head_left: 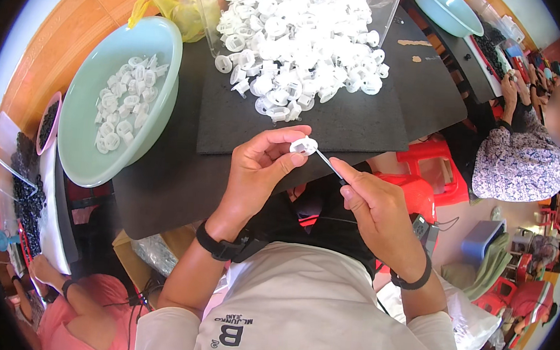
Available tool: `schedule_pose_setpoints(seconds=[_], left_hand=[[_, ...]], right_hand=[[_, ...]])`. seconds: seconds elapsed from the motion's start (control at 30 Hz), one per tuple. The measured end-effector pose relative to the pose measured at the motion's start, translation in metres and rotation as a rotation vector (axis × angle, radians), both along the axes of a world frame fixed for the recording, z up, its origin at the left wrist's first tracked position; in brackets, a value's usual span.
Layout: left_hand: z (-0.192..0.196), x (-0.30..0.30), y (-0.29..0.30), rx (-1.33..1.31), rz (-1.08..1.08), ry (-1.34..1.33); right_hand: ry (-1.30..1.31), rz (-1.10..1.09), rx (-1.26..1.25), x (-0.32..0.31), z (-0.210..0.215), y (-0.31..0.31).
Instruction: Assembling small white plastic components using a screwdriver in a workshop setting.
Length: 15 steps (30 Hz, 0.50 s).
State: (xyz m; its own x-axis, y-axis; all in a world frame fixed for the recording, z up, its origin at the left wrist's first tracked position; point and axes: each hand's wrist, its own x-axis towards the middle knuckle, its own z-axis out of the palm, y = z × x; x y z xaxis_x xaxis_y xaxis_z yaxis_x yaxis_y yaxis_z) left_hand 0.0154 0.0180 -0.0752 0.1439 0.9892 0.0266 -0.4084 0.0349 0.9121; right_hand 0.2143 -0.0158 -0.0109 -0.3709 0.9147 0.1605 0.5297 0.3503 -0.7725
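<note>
Left hand [262, 164] pinches one small white part [303, 145] between thumb and fingers, holding it up just off the near edge of a dark mat [356, 130]. Right hand [374, 210] grips one slim tool [327, 163] with a dark handle, its pale shaft slanting up to the right edge of that part, where the tip appears to touch. Each wrist wears one black band, so two in all. Beyond the hands, one heap of similar white parts [296, 51] spills from one clear bin [385, 25] onto the mat; they overlap too much to count, though they run well past a hundred. One mat lies on one black counter [153, 198]. To the left stands one pale green basin [77, 116] with a smaller pile of white parts [128, 100], perhaps two or three dozen, several hidden under others. One yellow bag [175, 2] sits between basin and bin. A second basin [444, 10], light blue, stands at upper right. Two co-workers show most clearly: one in a patterned top [524, 164] at right, one in pink [84, 317] at lower left.
</note>
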Motion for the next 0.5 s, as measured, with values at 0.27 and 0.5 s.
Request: schedule_pose_setpoints(seconds=[0.27, 0.5], left_hand=[[0.0032, 0.0004, -0.0020, -0.013, 0.011, 0.022], [-0.0017, 0.0012, -0.0027, 0.012, 0.020, 0.042]], right_hand=[[-0.020, 0.038, 0.032, -0.0020, 0.0037, 0.0017], [-0.076, 0.054, 0.031, 0.0006, 0.0070, 0.0026]])
